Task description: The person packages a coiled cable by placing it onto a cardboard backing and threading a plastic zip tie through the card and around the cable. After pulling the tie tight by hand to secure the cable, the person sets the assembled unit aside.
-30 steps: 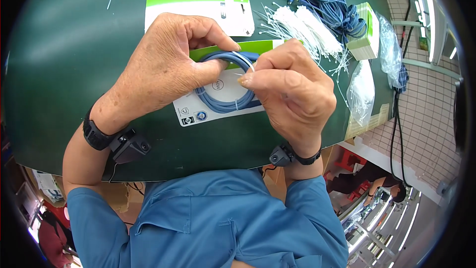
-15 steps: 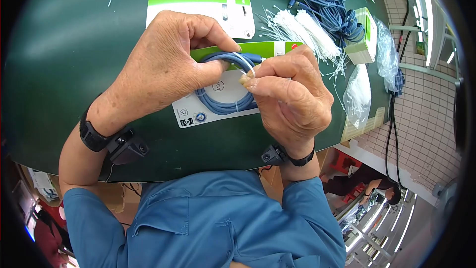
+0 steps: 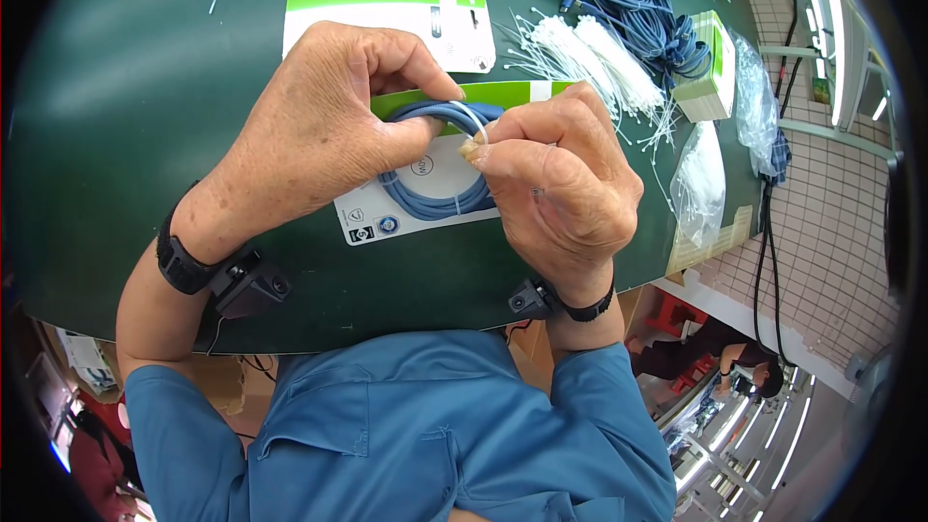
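A coiled blue cable [image 3: 425, 205] lies against a white and green packaging card [image 3: 362, 220] on the dark green table. My left hand [image 3: 333, 116] grips the top of the coil between thumb and fingers. A white cable tie [image 3: 471, 114] loops around the coil there, just beside my left fingertips. Pinched between thumb and forefinger, my right hand [image 3: 570, 174] holds the tie at the coil's upper right. Further white ties bind the coil lower down. The right hand covers the card's right part.
Another green and white card [image 3: 387, 8] lies beyond my left hand. Loose white cable ties [image 3: 590, 58] are heaped at the right, with a bag of ties [image 3: 698, 184] nearby. Blue cables [image 3: 628, 0] pile along the far side. A card stack [image 3: 706, 68] stands at the right.
My right hand has shifted slightly left, its fingertips still pinching the tie. The left hand, coil and card have barely moved.
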Tool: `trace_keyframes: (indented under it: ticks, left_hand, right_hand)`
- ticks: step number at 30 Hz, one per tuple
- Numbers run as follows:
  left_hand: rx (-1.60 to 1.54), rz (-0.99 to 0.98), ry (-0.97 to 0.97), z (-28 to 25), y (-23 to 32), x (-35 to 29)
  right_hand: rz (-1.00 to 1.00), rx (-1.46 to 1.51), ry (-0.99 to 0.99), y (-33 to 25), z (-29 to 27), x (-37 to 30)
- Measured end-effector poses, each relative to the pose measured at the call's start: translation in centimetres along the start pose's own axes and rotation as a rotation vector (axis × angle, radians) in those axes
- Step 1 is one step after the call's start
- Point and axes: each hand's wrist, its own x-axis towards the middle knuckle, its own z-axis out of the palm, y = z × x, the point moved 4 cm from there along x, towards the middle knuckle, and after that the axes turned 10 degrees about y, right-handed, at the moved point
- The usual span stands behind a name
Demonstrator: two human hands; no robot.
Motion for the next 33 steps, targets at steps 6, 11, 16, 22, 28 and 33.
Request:
trace_keyframes:
  ticks: [6,11,16,22,28,33]
  left_hand:
    - [0.016,-0.045,-0.02,0.1,-0.1,0.0]
    - [0.001,-0.02,-0.015,0.0,-0.1,0.0]
    - [0.018,-0.002,-0.017,0.0,-0.2,0.1]
    - [0.018,0.033,-0.017,0.2,-0.3,0.0]
    - [-0.008,-0.041,-0.045,0.2,-0.2,0.0]
    - [-0.019,-0.053,-0.016,0.2,-0.3,0.0]
  right_hand:
    - [-0.046,-0.023,-0.007,0.0,0.4,-0.1]
    - [-0.058,-0.018,-0.027,-0.2,0.5,0.0]
    - [-0.033,-0.021,-0.041,0.1,0.4,0.0]
    - [-0.034,-0.021,-0.037,0.2,0.6,-0.2]
    - [-0.099,-0.058,-0.09,0.0,1.0,-0.2]
    - [-0.059,-0.019,0.032,0.3,1.1,-0.2]
